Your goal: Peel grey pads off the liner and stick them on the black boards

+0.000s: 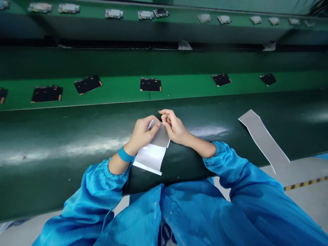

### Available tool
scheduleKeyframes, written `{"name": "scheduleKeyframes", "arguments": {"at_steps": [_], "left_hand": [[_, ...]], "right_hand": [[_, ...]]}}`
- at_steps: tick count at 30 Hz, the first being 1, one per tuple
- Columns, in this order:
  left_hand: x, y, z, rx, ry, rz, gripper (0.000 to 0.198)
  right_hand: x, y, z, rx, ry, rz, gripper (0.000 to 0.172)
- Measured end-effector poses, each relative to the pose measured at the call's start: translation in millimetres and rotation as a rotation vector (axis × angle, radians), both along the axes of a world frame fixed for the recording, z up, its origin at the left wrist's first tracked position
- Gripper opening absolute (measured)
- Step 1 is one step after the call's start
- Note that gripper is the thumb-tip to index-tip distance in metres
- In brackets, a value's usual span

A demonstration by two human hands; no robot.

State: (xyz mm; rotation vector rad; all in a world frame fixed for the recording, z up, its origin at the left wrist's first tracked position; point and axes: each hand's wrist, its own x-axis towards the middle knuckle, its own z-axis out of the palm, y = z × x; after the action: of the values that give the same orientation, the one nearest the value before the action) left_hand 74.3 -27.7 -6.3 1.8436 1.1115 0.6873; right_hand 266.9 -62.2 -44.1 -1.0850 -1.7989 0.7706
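Note:
My left hand point(145, 131), with a blue band on its wrist, is closed on a grey sheet with white edges point(160, 137), thumb on top near its upper edge. The lower part of this sheet point(150, 157) is bare glossy white and reaches toward my body. My right hand point(175, 128) is at the sheet's upper right corner, its thumb and curled fingers pinched together and the index finger bent out to the left. Whatever lies between those right fingertips is too small to make out.
A long grey strip point(263, 138) lies to the right, overhanging the dark green table's front edge. Beyond the table, several black flat boards, one straight ahead point(150, 84), lie on a bright green band. Several small silvery parts point(114, 14) stand along a higher ledge.

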Motion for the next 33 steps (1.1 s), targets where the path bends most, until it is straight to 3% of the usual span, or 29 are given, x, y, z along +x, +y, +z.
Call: {"name": "scheduleKeyframes", "arguments": {"at_steps": [7, 12, 17, 22, 27, 30, 33], "left_hand": [[1.9, 0.3, -3.1, 0.001, 0.004, 0.001, 0.03], [3.6, -1.8, 2.9, -0.007, -0.103, 0.022, 0.03], [-27.2, -4.1, 19.7, 0.044, -0.179, 0.059, 0.026], [-61.3, 2.6, 7.7, 0.271, -0.205, 0.157, 0.022], [-66.6, 5.1, -10.1, 0.497, -0.157, 0.035, 0.017], [-67.1, 1.6, -12.2, 0.532, -0.095, -0.032, 0.014], [-67.2, -0.5, -13.2, 0.512, -0.044, -0.05, 0.014]], "right_hand": [[1.5, 2.3, -0.3, -0.047, 0.128, -0.04, 0.03], [7.8, 6.5, -1.7, 0.017, 0.134, -0.137, 0.034], [22.3, 25.2, 3.5, 0.079, 0.084, -0.233, 0.038], [-0.9, 85.9, 26.6, 0.121, -0.033, -0.056, 0.046], [-86.9, 176.2, 48.8, 0.112, -0.235, 0.281, 0.054], [-133.9, 223.1, 45.1, 0.099, -0.372, 0.436, 0.057], [-155.1, 253.3, 33.0, 0.091, -0.481, 0.545, 0.058]]}}
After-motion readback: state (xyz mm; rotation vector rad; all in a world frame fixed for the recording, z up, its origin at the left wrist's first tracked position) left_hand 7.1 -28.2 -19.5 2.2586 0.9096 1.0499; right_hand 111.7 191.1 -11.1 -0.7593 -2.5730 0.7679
